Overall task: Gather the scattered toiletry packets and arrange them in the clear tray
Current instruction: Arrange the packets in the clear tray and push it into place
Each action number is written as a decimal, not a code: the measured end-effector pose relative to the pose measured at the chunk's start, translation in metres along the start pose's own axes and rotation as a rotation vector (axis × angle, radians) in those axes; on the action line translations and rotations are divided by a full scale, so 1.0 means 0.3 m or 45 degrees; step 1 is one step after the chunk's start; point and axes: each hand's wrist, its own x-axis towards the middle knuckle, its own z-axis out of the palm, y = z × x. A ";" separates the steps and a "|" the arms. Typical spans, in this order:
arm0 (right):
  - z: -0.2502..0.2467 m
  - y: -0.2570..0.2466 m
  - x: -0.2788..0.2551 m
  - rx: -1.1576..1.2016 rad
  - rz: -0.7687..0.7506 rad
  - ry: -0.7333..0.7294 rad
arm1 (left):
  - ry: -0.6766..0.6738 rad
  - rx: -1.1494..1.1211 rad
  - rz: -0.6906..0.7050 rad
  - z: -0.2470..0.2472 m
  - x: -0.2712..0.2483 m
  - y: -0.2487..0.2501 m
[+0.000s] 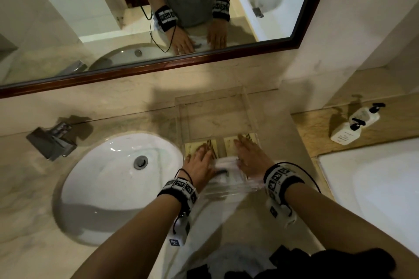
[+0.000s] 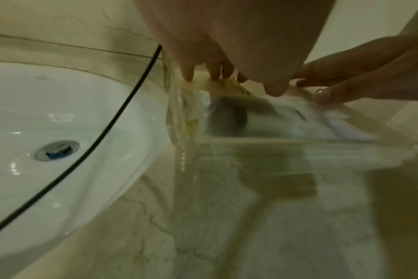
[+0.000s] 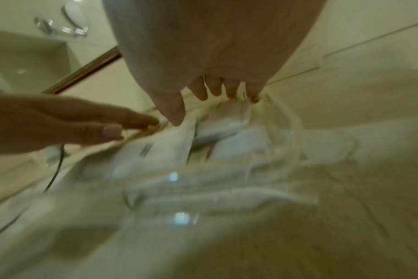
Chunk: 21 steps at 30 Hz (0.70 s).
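— Can any wording be read?

— None. Faint print is seen on the white pump bottle (image 1: 342,136) and dark marks on the packets (image 2: 229,120) — all too blurred to be made out.

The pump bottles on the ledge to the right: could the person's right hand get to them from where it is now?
Probably yes. The right hand lies flat on packets in the clear tray, holding nothing, and only bare counter shows between it and the pump bottles.
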 end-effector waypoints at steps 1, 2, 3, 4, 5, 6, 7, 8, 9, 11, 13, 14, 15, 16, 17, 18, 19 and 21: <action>-0.024 0.010 -0.009 0.096 0.011 0.123 | 0.069 -0.035 0.000 -0.005 -0.008 -0.010; -0.045 0.025 -0.020 0.157 0.025 0.245 | 0.157 -0.056 0.016 -0.009 -0.018 -0.020; -0.064 0.038 -0.033 0.189 0.039 0.336 | 0.253 -0.066 0.051 -0.008 -0.032 -0.032; -0.075 0.049 -0.048 0.216 0.059 0.371 | 0.348 -0.073 0.092 0.000 -0.051 -0.039; -0.083 0.056 -0.060 0.248 0.087 0.347 | 0.417 -0.084 0.121 0.013 -0.065 -0.048; -0.082 0.056 -0.072 0.275 0.118 0.279 | 0.444 -0.097 0.131 0.029 -0.080 -0.055; -0.078 0.053 -0.081 0.279 0.140 0.196 | 0.444 -0.115 0.123 0.044 -0.091 -0.059; -0.069 0.046 -0.086 0.247 0.148 0.123 | 0.432 -0.137 0.106 0.059 -0.100 -0.062; -0.060 0.036 -0.089 0.176 0.144 0.065 | 0.426 -0.161 0.088 0.067 -0.106 -0.062; -0.043 0.014 -0.086 0.029 0.146 -0.015 | 0.404 -0.194 0.034 0.073 -0.110 -0.061; -0.037 -0.002 -0.083 -0.035 0.151 -0.049 | 0.387 -0.209 -0.006 0.066 -0.108 -0.060; -0.037 -0.005 -0.080 -0.048 0.149 -0.054 | 0.379 -0.220 -0.010 0.058 -0.108 -0.059; -0.041 0.000 -0.080 -0.038 0.165 -0.050 | 0.375 -0.249 -0.018 0.051 -0.107 -0.063; -0.048 0.010 -0.078 0.000 0.195 -0.032 | 0.386 -0.298 -0.040 0.042 -0.110 -0.072; -0.059 0.023 -0.080 0.047 0.240 0.008 | 0.411 -0.356 -0.083 0.036 -0.112 -0.085; -0.070 0.039 -0.080 0.083 0.295 0.062 | 0.461 -0.408 -0.139 0.032 -0.115 -0.102; -0.085 0.053 -0.084 0.103 0.352 0.122 | 0.519 -0.450 -0.211 0.030 -0.120 -0.120; -0.106 0.077 -0.087 0.118 0.461 0.174 | 0.574 -0.535 -0.391 0.032 -0.131 -0.152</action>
